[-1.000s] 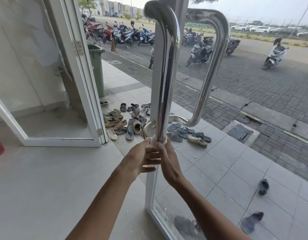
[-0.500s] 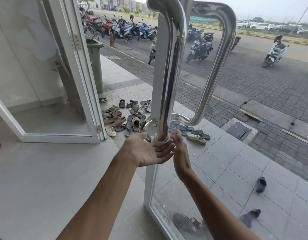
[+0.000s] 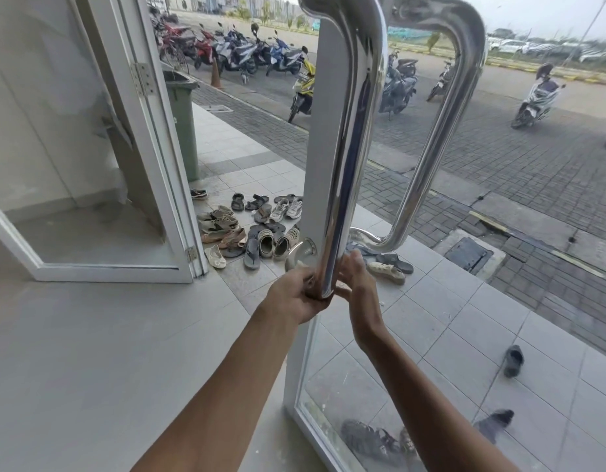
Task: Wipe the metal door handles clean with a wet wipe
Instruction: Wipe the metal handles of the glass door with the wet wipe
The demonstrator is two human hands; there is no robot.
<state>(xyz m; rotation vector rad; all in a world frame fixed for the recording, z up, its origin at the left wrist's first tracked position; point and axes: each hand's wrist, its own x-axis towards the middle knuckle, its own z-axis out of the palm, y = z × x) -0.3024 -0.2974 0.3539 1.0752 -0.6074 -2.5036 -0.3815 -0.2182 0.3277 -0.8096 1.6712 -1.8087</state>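
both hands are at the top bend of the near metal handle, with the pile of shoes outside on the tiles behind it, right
Not quite. The head view shows the left hand and the right hand at the bottom bend of the near handle, not the top. The rest holds: the shoes lie outside on the tiles behind it.
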